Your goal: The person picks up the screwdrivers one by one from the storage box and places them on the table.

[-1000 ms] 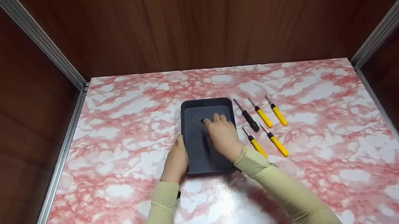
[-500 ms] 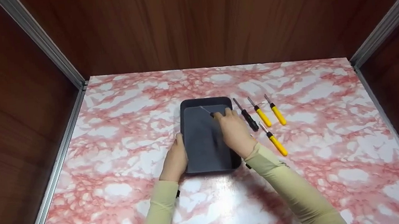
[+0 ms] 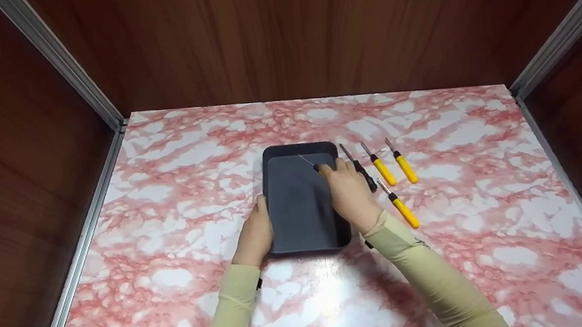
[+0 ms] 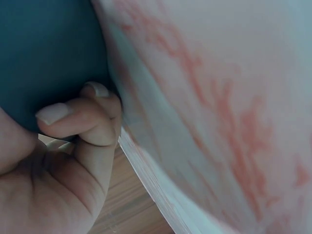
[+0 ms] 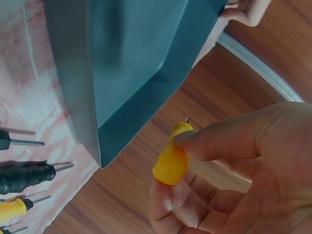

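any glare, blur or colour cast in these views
Head view: sharp, with a white glare patch on the marble table just in front of the dark tray. Left wrist view: soft and hazy, the left hand too close to focus, table washed out. Right wrist view: the right hand and its yellow-handled screwdriver are fairly sharp; tray looks teal.

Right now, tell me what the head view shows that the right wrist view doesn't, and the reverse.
Only the head view shows the left hand gripping the tray's left edge, and the whole marbled table. Only the right wrist view shows the fingers pinching the yellow handle. Both show the dark tray, the right hand and the black-handled screwdriver.
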Demonstrator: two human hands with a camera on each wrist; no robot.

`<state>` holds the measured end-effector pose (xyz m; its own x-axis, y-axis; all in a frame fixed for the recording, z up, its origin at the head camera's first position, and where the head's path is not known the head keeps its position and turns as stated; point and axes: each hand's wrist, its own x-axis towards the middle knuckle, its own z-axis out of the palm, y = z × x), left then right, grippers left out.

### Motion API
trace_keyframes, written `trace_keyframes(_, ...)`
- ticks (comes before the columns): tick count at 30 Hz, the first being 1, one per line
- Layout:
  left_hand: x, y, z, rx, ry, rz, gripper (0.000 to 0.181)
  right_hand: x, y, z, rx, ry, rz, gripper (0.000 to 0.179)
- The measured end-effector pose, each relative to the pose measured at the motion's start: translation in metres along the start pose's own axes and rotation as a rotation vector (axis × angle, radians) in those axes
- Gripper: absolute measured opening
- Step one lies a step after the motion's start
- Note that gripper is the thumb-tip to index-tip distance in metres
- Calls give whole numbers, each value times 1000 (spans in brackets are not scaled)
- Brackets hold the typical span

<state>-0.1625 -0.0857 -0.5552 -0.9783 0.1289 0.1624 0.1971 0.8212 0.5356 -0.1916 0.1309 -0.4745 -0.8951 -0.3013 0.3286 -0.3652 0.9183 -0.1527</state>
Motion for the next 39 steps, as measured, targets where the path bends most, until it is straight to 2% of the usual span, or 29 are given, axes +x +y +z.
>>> trace_keyframes(4, 0, 0, 0, 3, 5, 7, 27, -6, 5, -3, 4, 19, 6, 37)
trace_keyframes(8, -1, -1, 1, 23, 26, 27, 28, -10, 10, -5, 12, 16, 16, 31)
trace_keyframes(13, -2, -1, 2, 49, 61, 58, 29, -15, 18, -7, 39, 18, 46, 40)
trace_keyframes(17, -2, 0, 2, 44, 55, 53, 29, -18, 25, -9, 60, 44, 44, 48)
trace_keyframes(22, -2, 0, 0, 34, 42, 50, 29, -21, 34, -10, 67, 87, 42, 45)
trace_keyframes(28, -3, 0, 0, 40, 51, 72, 29, -27, 42, -10, 77, 87, 99, 38)
trace_keyframes(33, -2, -1, 1, 36, 42, 54, 28, -33, 50, -11, 75, 80, 111, 49)
trace_keyframes(39, -1, -1, 1, 34, 18, 37, 30, -40, 64, -11, 83, 96, 116, 41)
